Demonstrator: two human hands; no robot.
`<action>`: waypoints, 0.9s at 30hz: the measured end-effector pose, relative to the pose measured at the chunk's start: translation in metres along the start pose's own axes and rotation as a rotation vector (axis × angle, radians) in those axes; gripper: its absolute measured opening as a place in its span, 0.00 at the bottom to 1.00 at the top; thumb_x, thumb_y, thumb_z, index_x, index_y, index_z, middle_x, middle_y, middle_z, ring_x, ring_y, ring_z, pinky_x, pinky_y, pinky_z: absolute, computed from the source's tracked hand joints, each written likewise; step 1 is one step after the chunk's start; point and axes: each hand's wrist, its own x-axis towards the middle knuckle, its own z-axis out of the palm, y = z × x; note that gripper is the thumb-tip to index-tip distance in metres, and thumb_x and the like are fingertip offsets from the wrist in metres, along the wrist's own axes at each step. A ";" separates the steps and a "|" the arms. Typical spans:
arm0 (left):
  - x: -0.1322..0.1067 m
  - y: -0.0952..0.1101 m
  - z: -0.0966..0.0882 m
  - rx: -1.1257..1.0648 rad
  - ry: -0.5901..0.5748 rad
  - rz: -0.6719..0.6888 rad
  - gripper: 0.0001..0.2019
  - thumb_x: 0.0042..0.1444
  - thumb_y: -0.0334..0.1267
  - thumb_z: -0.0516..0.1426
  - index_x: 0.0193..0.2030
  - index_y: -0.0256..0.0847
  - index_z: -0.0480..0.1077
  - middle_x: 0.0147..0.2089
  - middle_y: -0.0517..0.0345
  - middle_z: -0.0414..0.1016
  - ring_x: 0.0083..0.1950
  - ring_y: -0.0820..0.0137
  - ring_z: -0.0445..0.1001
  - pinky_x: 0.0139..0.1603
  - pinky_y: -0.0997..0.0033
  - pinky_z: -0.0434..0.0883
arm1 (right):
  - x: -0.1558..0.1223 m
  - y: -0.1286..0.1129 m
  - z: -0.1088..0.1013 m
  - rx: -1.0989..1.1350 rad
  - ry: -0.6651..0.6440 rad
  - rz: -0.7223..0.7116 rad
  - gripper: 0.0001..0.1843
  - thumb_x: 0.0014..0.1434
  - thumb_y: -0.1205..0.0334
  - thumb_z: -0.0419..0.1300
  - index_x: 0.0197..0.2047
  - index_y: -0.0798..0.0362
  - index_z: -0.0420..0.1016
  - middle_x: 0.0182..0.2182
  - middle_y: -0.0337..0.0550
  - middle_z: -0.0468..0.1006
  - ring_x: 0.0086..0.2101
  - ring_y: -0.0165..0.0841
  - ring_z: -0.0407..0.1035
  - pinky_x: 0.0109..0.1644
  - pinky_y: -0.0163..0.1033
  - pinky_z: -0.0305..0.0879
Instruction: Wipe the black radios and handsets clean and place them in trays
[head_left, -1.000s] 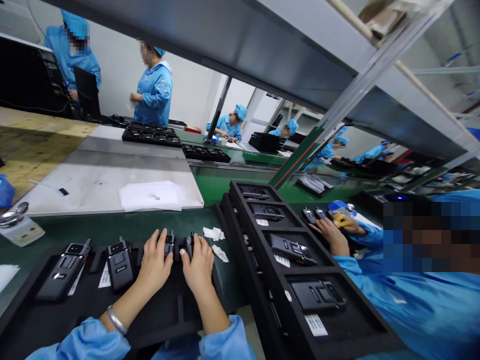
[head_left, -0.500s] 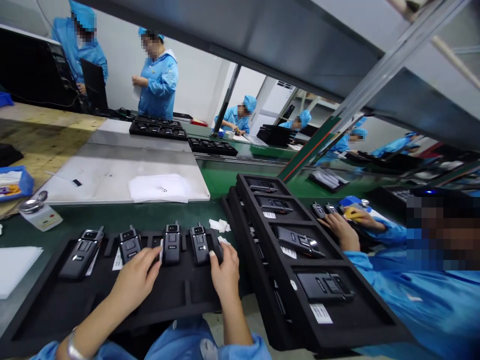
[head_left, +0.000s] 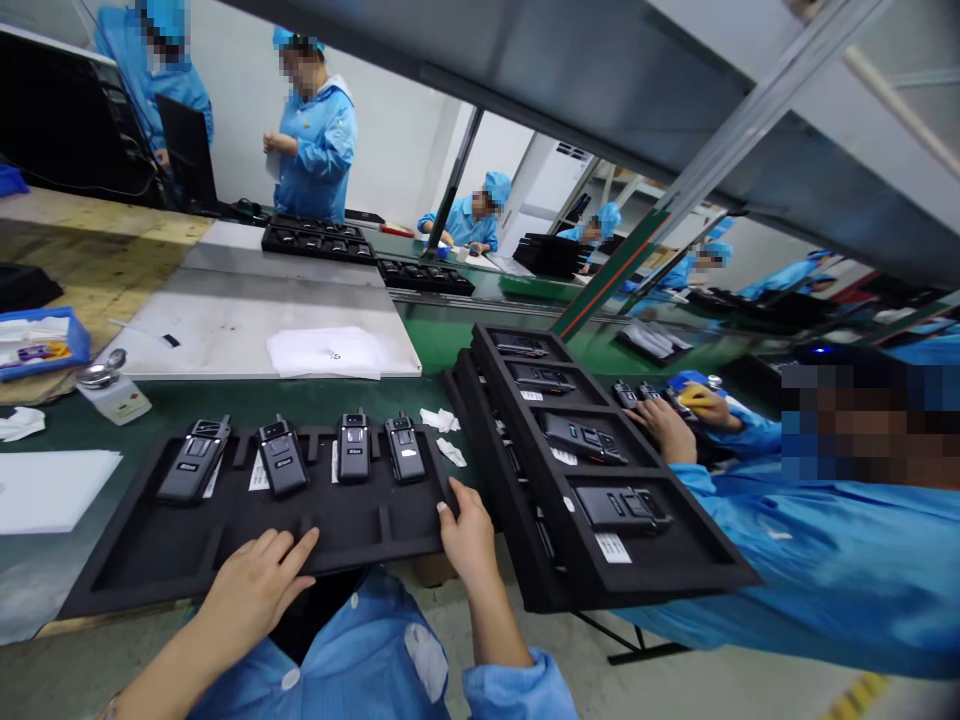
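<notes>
A long black foam tray (head_left: 150, 555) lies in front of me on the green belt, its front edge hanging past the table. Several black handheld radios stand in its far slots, among them one at the left (head_left: 193, 460) and one at the right (head_left: 405, 447). White labels lie between them. My left hand (head_left: 255, 590) rests flat on the tray's front edge with the fingers stretched out. My right hand (head_left: 469, 535) grips the tray's front right corner, thumb on top and fingers hidden under the edge.
A stack of black trays with radios (head_left: 645, 570) stands at the right, beside a co-worker's hands (head_left: 667, 430). White paper scraps (head_left: 442, 420), a metal plate (head_left: 225, 330) with white sheets (head_left: 330, 350), a dispenser (head_left: 112, 385) and a blue bin (head_left: 45, 345) lie beyond. A shelf hangs overhead.
Both hands left the radios and drew back to the tray's front edge. The right hand took hold of the corner, and the tray now sits nearer to me.
</notes>
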 end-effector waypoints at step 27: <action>0.032 0.008 -0.062 -0.070 -0.133 -0.033 0.17 0.62 0.42 0.60 0.57 0.43 0.71 0.44 0.50 0.76 0.44 0.57 0.74 0.42 0.60 0.72 | 0.037 -0.007 -0.025 -0.037 -0.075 0.094 0.31 0.49 0.52 0.56 0.52 0.58 0.79 0.41 0.53 0.81 0.33 0.40 0.74 0.40 0.43 0.69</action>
